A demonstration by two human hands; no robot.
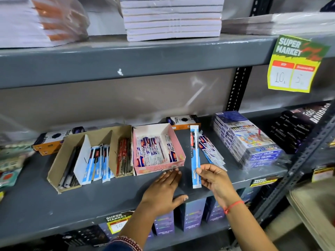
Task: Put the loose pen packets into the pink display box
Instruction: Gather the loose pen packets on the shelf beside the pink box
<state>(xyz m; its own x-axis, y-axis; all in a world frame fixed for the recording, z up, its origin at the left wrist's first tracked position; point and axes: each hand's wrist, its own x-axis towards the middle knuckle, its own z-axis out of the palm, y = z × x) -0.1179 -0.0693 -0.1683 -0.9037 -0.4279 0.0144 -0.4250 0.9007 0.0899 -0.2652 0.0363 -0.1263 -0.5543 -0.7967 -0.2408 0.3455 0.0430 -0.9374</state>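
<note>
**Packet held just right of the pink box, long axis running front to back**

Head view: the pink display box (159, 167) sits on the grey shelf (90, 201) and serves as the landmark. It already holds a layer of pen packets lying flat inside it. Just right of the box, the right hand (213, 178) pinches one blue pen packet (195, 156) near its lower end, thumb and fingers (199, 171) clamped on it. The packet stands tilted up from the hand, its long axis pointing away from the person, roughly parallel to the box's right wall and apart from it. The left hand (163, 189) lies flat on the shelf with straight fingers touching the box's front wall, holding nothing; it looks set to steady the box.

Further right of the box, beyond the held packet, more loose packets (210, 151) lie in a small heap on the shelf, slanting toward the person. Left of the box, touching it, stands a brown cardboard tray (59, 165) with other pens.

The right hand is the nearer one to both the heap and the box opening. The coming move probably needs a short shift leftward over the right wall, keeping the packet's long axis aligned with those already inside.
</note>
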